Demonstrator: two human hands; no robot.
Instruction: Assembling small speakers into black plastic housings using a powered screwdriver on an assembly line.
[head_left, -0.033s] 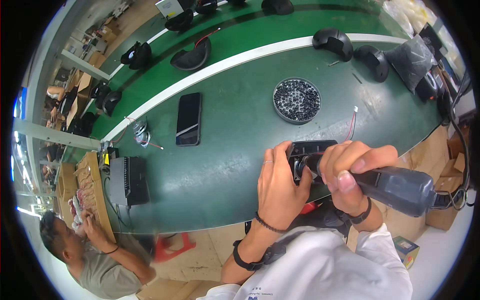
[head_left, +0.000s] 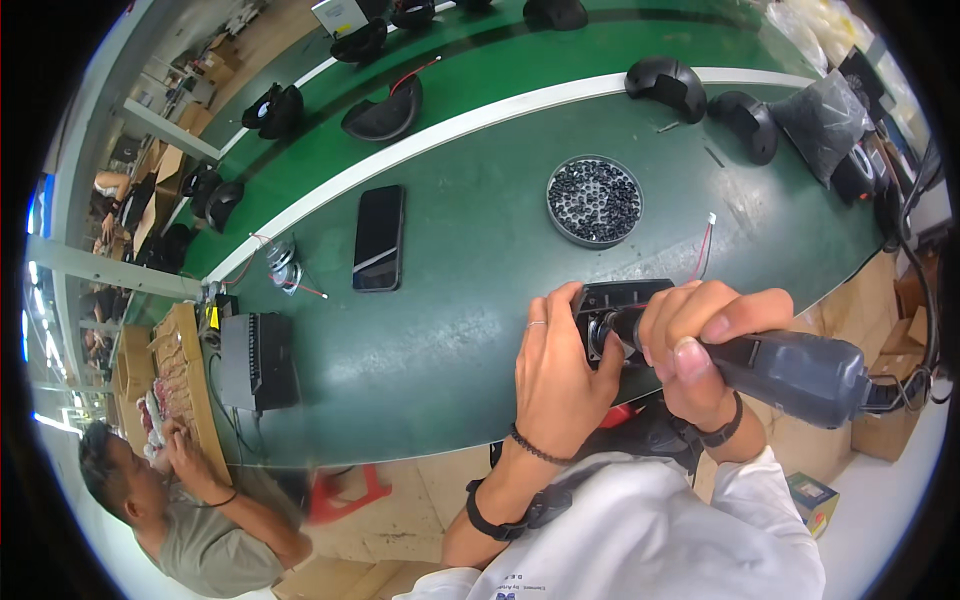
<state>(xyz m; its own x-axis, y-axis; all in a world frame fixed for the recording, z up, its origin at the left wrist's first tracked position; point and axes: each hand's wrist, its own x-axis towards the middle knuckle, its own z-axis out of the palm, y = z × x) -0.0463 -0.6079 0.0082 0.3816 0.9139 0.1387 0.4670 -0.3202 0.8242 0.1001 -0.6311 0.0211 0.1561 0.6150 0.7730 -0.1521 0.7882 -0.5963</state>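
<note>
An electric screwdriver (head_left: 800, 378) with a dark body and a cord at its back is gripped in my right hand (head_left: 700, 325). It lies slanted, and its front end meets a black plastic housing (head_left: 625, 294) at the table's near edge. My left hand (head_left: 560, 375) steadies that housing, fingers along its left side and thumb beside the screwdriver's nose. The tip itself is hidden. Red and black wires with a white connector (head_left: 711, 220) stick out beyond the housing. Farther off stands a round dish (head_left: 551, 217) full of small dark screws (head_left: 597, 195).
A phone (head_left: 378, 240) and a small wired speaker (head_left: 283, 268) lie to the left, near a black box-shaped device (head_left: 256, 362). Curved black shells (head_left: 667, 88) rest along the white rail (head_left: 480, 122). Another person (head_left: 195, 510) works at the lower left.
The screwdriver's rear end has tipped up very slightly with my right hand. My left hand and the housing stay where they were.
</note>
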